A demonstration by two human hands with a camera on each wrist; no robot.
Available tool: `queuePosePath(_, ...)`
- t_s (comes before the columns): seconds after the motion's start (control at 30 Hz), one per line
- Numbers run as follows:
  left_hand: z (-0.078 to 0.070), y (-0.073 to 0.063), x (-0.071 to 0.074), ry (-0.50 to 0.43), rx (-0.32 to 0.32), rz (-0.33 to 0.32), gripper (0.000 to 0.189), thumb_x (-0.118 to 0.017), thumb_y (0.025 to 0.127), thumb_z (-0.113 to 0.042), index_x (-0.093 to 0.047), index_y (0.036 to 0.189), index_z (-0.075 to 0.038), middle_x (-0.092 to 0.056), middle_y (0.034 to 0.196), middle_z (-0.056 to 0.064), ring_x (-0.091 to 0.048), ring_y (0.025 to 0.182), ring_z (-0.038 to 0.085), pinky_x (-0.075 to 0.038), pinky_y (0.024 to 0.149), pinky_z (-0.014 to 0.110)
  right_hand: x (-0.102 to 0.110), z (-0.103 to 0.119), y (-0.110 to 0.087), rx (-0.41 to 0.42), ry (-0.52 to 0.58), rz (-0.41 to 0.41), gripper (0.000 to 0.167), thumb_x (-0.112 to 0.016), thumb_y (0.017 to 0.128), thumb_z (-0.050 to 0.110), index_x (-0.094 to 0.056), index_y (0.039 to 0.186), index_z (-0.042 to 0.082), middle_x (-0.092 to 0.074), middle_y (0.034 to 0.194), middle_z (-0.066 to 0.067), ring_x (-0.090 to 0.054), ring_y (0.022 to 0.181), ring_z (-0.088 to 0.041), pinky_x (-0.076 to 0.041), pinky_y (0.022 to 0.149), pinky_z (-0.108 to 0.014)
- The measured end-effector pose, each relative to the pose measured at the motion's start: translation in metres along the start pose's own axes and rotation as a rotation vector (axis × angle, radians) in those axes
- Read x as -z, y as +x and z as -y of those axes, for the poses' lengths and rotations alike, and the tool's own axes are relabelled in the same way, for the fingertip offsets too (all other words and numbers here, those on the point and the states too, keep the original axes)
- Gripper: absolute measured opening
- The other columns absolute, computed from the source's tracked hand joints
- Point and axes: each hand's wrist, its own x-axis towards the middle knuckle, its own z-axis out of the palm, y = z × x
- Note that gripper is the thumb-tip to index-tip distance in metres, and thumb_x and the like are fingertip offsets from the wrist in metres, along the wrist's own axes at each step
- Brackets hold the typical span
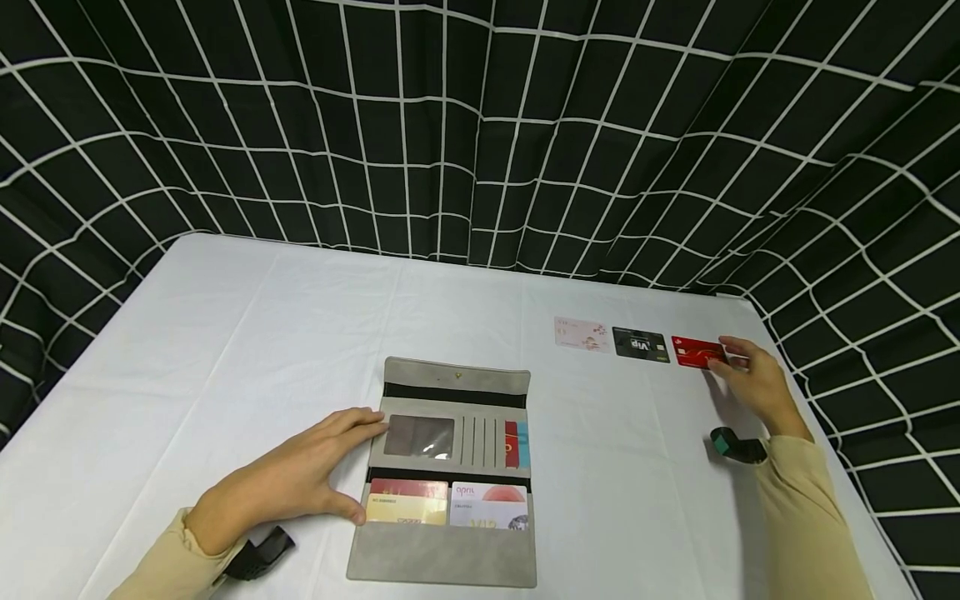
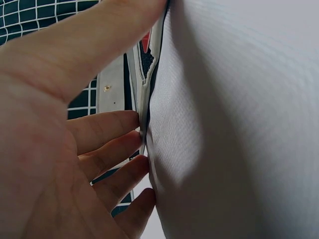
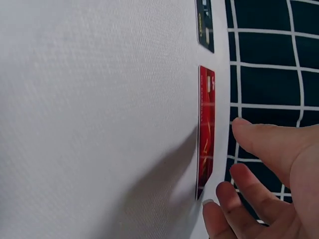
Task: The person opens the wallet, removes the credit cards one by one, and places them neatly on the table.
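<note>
Red card [image 1: 693, 351] lies beside right fingers [image 3: 255, 190] (parted, empty); left fingers [image 2: 107, 128], spread, touch wallet [image 1: 442, 554].

Left hand at edge of grey wallet

Left hand [image 2: 47, 144] fills the left side, palm partly in view. Thumb runs along the top and out of frame, so its tip can't be seen. Four fingers [image 2: 105, 127] spread, pointing right, tips at the edge of the grey wallet [image 2: 115, 99]; firm contact or light, can't tell. Wallet seen nearly edge-on, layers standing slightly apart. Small gold-coloured stud [image 2: 106, 88] on its grey panel, dark strip beside that. Sliver of red [image 2: 146, 43] between layers near the thumb, too little showing to identify. White worktop [image 2: 219, 69] takes up the right side, broad soft shadow across it. Dark cloth [image 2: 22, 22] with white grid lines behind, also visible between fingers.
</note>
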Motion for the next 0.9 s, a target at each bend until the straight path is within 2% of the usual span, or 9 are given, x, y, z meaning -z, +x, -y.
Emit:
queuePosePath(0.2, 0.000, -0.001, 0.000, -0.001, -0.015, -0.003, 0.107, -0.074, 0.064, -0.067, -0.046, 0.146, -0.004, -0.045, 0.149, 0.009, -0.046, 0.136, 0.032, -0.043, 0.107, 0.055, -0.004, 0.004, -0.007, 0.028, -0.005, -0.012, 0.059, -0.053, 0.101, 0.025, -0.035, 0.148, -0.007, -0.041, 0.142, -0.041, -0.041, 0.126, -0.058, -0.039, 0.097, -0.067)
queuePosePath(0.43, 0.000, -0.001, 0.000, 0.001, -0.012, -0.010, 0.106, -0.076, 0.065, -0.065, -0.047, 0.146, -0.005, -0.045, 0.149, 0.008, -0.047, 0.136, 0.031, -0.044, 0.107, 0.054, -0.016, 0.015, -0.020, 0.116, 0.010, -0.054, 0.055, -0.056, 0.101, 0.022, -0.041, 0.144, -0.009, -0.046, 0.138, -0.038, -0.049, 0.121, -0.053, -0.044, 0.094, -0.061)
queuePosePath(0.53, 0.000, -0.001, 0.000, -0.002, -0.008, -0.006, 0.106, -0.076, 0.065, -0.065, -0.047, 0.146, -0.005, -0.045, 0.149, 0.008, -0.046, 0.136, 0.031, -0.043, 0.107, 0.055, -0.019, 0.020, -0.024, 0.144, 0.009, -0.066, 0.054, -0.058, 0.100, 0.022, -0.043, 0.142, -0.008, -0.048, 0.138, -0.036, -0.050, 0.121, -0.050, -0.050, 0.090, -0.049)
queuePosePath(0.6, 0.000, -0.001, 0.000, -0.002, -0.012, -0.004, 0.106, -0.075, 0.065, -0.066, -0.047, 0.146, -0.004, -0.045, 0.149, 0.009, -0.046, 0.136, 0.032, -0.043, 0.107, 0.055, -0.020, 0.023, -0.026, 0.160, 0.007, -0.070, 0.053, -0.059, 0.100, 0.021, -0.045, 0.141, -0.008, -0.048, 0.138, -0.035, -0.051, 0.121, -0.050, -0.051, 0.085, -0.033)
queuePosePath(0.7, 0.000, -0.001, 0.000, -0.003, -0.013, -0.003, 0.106, -0.074, 0.065, -0.067, -0.046, 0.146, -0.004, -0.045, 0.149, 0.009, -0.046, 0.136, 0.032, -0.043, 0.107, 0.055, -0.020, 0.026, -0.029, 0.179, 0.006, -0.074, 0.051, -0.060, 0.099, 0.021, -0.047, 0.140, -0.007, -0.048, 0.138, -0.035, -0.052, 0.120, -0.051, -0.044, 0.077, -0.015)
queuePosePath(0.77, 0.000, -0.001, 0.000, -0.004, -0.010, -0.002, 0.106, -0.074, 0.065, -0.067, -0.046, 0.146, -0.004, -0.044, 0.149, 0.009, -0.046, 0.136, 0.032, -0.043, 0.107, 0.055, -0.020, 0.028, -0.031, 0.192, 0.010, -0.077, 0.050, -0.060, 0.099, 0.020, -0.048, 0.139, -0.007, -0.049, 0.137, -0.035, -0.053, 0.120, -0.051, -0.039, 0.072, -0.006)
queuePosePath(0.9, -0.001, -0.002, 0.001, -0.005, -0.005, -0.001, 0.107, -0.074, 0.065, -0.066, -0.046, 0.147, -0.004, -0.044, 0.149, 0.009, -0.046, 0.136, 0.032, -0.043, 0.107, 0.055, -0.021, 0.032, -0.036, 0.216, 0.023, -0.082, 0.049, -0.061, 0.098, 0.019, -0.049, 0.138, -0.007, -0.053, 0.133, -0.034, -0.054, 0.118, -0.047, -0.037, 0.070, 0.000)
